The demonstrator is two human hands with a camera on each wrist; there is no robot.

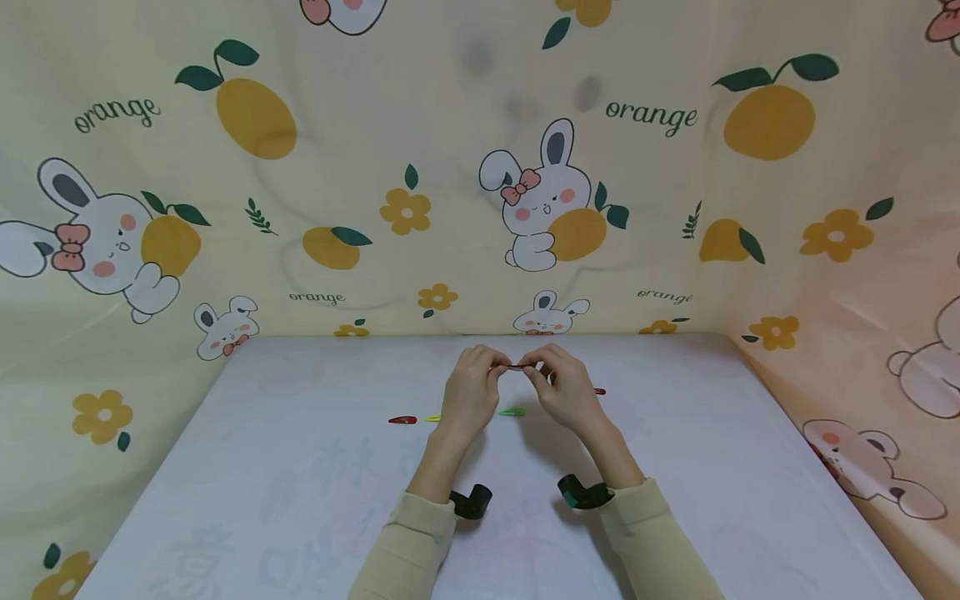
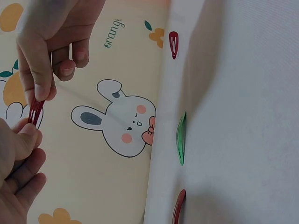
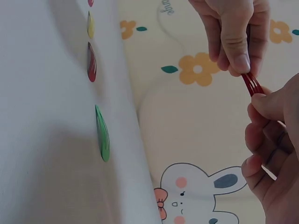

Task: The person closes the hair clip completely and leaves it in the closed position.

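Observation:
Both hands are raised over the far part of the table, fingertips close together. Between them is a dark red snap hair clip [image 1: 516, 367], seen larger in the left wrist view as a slotted red clip [image 2: 35, 112]. The left hand [image 1: 471, 390] pinches one end between thumb and finger. At the other end, the right hand [image 1: 558, 387] pinches it the same way, its remaining fingers loosely bent. Below the hands lies a green hair clip [image 1: 513, 412]. Another red clip [image 3: 92, 63], beside the green one, is hidden behind the left hand in the head view.
On the white-covered table [image 1: 300, 500], a red clip [image 1: 402, 421] and a yellow clip [image 1: 432, 418] lie to the left. One more red clip [image 1: 600, 391] shows past the right hand. A printed curtain [image 1: 450, 167] rises at the table's back edge.

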